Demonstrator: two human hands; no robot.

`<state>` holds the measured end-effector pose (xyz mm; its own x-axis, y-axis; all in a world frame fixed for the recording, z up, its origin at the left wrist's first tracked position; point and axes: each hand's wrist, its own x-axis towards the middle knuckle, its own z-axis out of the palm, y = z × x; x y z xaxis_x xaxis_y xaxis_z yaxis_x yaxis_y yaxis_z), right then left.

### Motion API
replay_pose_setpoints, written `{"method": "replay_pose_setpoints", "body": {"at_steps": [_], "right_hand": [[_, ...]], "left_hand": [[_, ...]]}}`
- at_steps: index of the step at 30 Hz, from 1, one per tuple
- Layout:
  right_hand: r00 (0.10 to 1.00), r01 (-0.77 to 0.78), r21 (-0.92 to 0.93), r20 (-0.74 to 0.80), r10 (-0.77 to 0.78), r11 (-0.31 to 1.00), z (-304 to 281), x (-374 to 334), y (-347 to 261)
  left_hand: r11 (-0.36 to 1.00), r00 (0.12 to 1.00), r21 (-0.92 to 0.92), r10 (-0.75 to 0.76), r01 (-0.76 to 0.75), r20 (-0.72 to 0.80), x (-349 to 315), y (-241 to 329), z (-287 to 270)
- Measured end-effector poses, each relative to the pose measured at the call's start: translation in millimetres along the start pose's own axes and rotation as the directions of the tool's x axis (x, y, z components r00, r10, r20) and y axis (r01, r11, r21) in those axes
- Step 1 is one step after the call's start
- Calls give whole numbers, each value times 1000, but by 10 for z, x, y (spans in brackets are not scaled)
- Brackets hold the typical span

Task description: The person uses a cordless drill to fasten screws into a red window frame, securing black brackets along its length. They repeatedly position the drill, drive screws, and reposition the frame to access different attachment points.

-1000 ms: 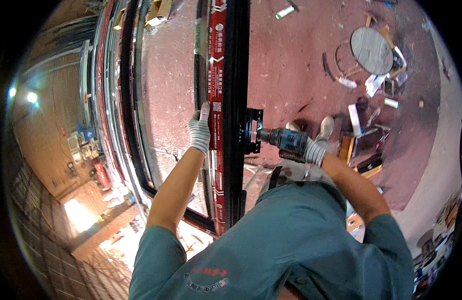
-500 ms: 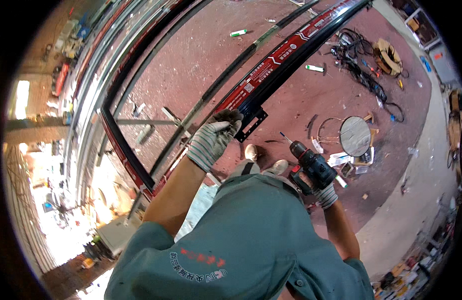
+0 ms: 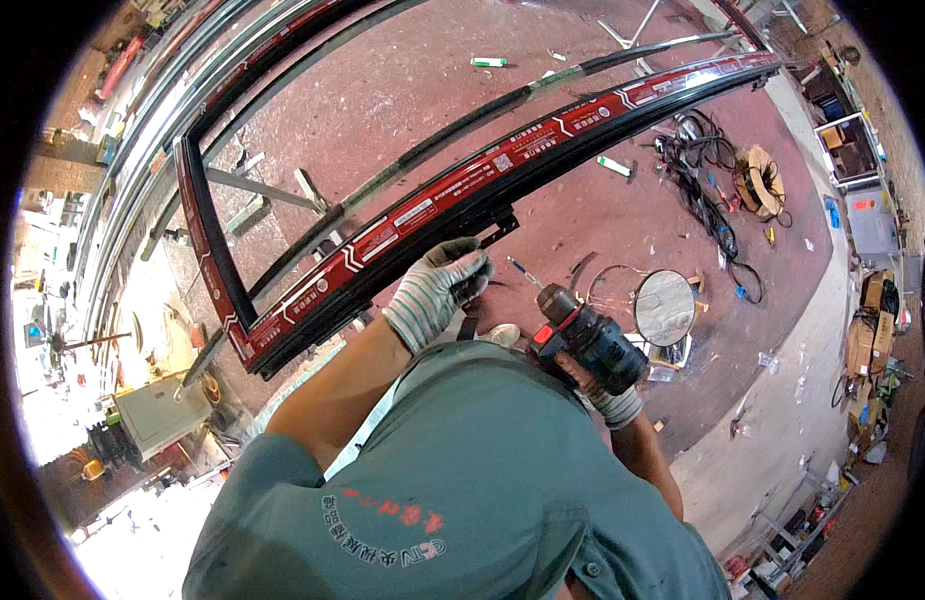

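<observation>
My left hand [image 3: 442,285], in a striped glove with dark fingertips, is closed in a pinch by the near edge of a long window or door frame [image 3: 422,213]. The frame carries red printed film along its black rail. Just beyond the fingertips a black slotted bracket [image 3: 500,232] sticks out from the rail; whether the fingers touch it or hold something small, I cannot make out. My right hand [image 3: 604,396], also gloved, grips a black and red cordless drill [image 3: 594,338]. Its thin bit [image 3: 522,271] points toward my left hand, with a gap between.
Dark cables [image 3: 704,175] and a cardboard-wrapped roll [image 3: 759,188] lie on the reddish floor at the right. A round disc [image 3: 665,308] stands nearer, beside small boxes. Long metal profiles [image 3: 132,190] are stacked at the left. Green-and-white tubes [image 3: 614,166] lie beyond the rail.
The view has shifted, and the frame lies at a flatter slant. My left hand has come off the rail's top toward me, staying pinched. The drill has moved left, closer to that hand.
</observation>
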<state>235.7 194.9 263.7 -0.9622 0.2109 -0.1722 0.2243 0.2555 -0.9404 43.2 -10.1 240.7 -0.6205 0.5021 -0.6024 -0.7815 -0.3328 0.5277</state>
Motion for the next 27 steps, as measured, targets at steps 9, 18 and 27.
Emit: {"method": "replay_pose_setpoints", "body": {"at_steps": [9, 18, 27], "right_hand": [[987, 96, -221, 144, -65, 971, -37, -179, 350], [982, 146, -250, 151, -111, 957, -40, -286, 516], [972, 197, -160, 159, -172, 967, -94, -272, 332]], "left_hand": [[976, 977, 54, -209, 211, -44, -86, -499, -195], [915, 965, 310, -232, 258, -119, -191, -380, -23], [906, 970, 347, -236, 242, -60, -166, -256, 106]]}}
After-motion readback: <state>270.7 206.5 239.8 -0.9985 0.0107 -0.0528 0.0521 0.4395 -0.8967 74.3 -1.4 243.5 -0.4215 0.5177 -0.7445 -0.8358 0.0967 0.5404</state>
